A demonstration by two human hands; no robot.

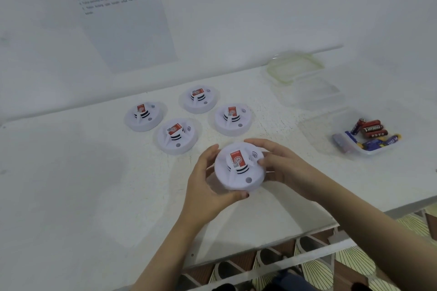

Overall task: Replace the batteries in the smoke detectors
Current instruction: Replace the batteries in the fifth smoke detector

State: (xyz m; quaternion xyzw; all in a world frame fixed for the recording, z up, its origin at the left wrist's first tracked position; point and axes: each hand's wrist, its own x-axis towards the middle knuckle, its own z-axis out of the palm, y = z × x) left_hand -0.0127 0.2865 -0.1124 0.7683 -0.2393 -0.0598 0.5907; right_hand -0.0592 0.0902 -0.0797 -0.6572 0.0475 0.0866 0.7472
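Two hands on one smoke detector point(238, 169), closest to the camera, label side up. Left hand point(208, 182) wrapped round the left rim, fingers curled over the far edge, thumb hooked on the near one. Right hand point(283, 165) gripping the opposite rim, thumb pressed on the top face beside the raised centre. Held from both sides, most likely to brace the base for a twist or a flip toward the battery bay (not visible from this angle). Impossible to say whether lifted off the white table point(94, 184) or resting on it. Task judged barely begun: no cover off, no cell out.

Just beyond the grip, four more units, labels up, none touching: near-left detector point(176, 136), near-right detector point(233, 119), far-left detector point(144, 116), far-right detector point(199, 99). Probably laid out within easy reach, to be taken one at a time.

Right of the grip and well apart, a clear tub point(378, 152), lid off, with loose batteries point(372, 129) in red and in blue and yellow. Left open, presumably, for a quick pick by the right hand.

Farther back on that side, an empty clear container point(314, 98) and a green-edged lid point(294, 68), perhaps waiting for spent cells. Farthest from the grip, up and to the left, a printed sheet point(118, 19) on the wall, text too blurred to read.
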